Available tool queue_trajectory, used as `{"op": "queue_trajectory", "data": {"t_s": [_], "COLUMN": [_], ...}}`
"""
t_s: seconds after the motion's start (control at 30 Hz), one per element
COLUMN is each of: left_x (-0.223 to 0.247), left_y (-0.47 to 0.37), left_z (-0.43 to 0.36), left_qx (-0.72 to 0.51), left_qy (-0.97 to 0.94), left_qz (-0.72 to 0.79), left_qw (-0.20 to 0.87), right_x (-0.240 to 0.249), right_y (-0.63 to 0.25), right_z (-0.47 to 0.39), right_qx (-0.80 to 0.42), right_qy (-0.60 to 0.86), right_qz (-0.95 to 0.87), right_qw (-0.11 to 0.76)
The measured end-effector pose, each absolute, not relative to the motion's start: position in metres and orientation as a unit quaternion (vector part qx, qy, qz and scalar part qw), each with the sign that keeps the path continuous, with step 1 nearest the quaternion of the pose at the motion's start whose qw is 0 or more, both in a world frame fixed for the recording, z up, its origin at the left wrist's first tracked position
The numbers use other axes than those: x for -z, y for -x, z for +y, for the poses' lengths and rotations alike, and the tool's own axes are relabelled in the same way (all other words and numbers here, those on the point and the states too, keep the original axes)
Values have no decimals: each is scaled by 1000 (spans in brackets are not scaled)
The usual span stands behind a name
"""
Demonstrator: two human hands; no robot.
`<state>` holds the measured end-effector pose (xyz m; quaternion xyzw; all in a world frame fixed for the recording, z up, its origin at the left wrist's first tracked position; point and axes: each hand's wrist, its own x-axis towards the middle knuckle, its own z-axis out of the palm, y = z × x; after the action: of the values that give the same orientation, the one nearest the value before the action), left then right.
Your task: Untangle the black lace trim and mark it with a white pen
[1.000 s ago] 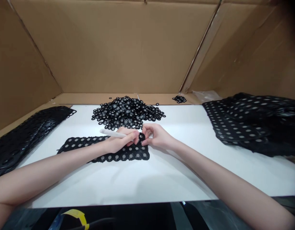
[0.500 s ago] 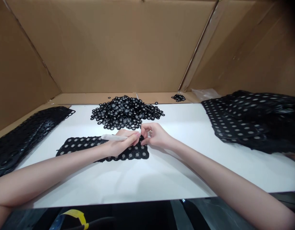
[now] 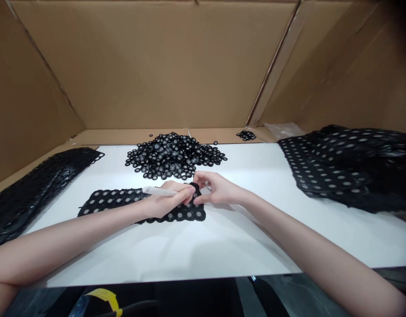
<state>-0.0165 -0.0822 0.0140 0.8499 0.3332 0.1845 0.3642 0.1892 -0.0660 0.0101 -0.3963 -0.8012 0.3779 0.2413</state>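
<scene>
A black rubber sheet with rows of round holes lies on the white table top. My left hand rests over its right part, closed around a white pen-like tool whose tip is hidden by the fingers. At the sheet's far right corner is my right hand, with thumb and fingers curled in a pinch on the edge. That bit of the sheet stands slightly raised between the two hands. Just beyond them lies a heap of small black rings.
A stack of black perforated sheets lies at the left, and more perforated sheets are piled at the right. Several rings sit at the back near a clear plastic bag. Cardboard walls enclose the white table.
My right hand has shifted slightly right, and the sheet's far right corner shows more, lifted between the hands. My left hand has barely moved with the white tool.
</scene>
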Motion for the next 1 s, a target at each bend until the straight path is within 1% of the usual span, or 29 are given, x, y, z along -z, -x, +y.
{"op": "queue_trajectory", "data": {"t_s": [0.13,0.23,0.33,0.47,0.7,1.0], "left_x": [-18,-22,-25,-25,-22,-25], "left_y": [17,20,21,20,15,14], "left_z": [-85,-89,-94,-98,-98,-102], "left_qx": [-208,-239,-273,-227,-216,-191], "left_qy": [-850,-848,-827,-819,-822,-816], "left_qz": [330,318,305,314,333,341], "left_qw": [353,351,385,423,408,425], "right_x": [-16,-17,-17,-16,-16,-29], "right_y": [-193,-192,-189,-186,-185,-182], "right_z": [-68,-70,-71,-73,-76,-82], "right_qx": [-412,-433,-428,-408,-396,-337], "right_qy": [398,406,412,411,400,432], "right_qz": [-794,-779,-777,-786,-800,-818], "right_qw": [202,201,208,216,210,177]}}
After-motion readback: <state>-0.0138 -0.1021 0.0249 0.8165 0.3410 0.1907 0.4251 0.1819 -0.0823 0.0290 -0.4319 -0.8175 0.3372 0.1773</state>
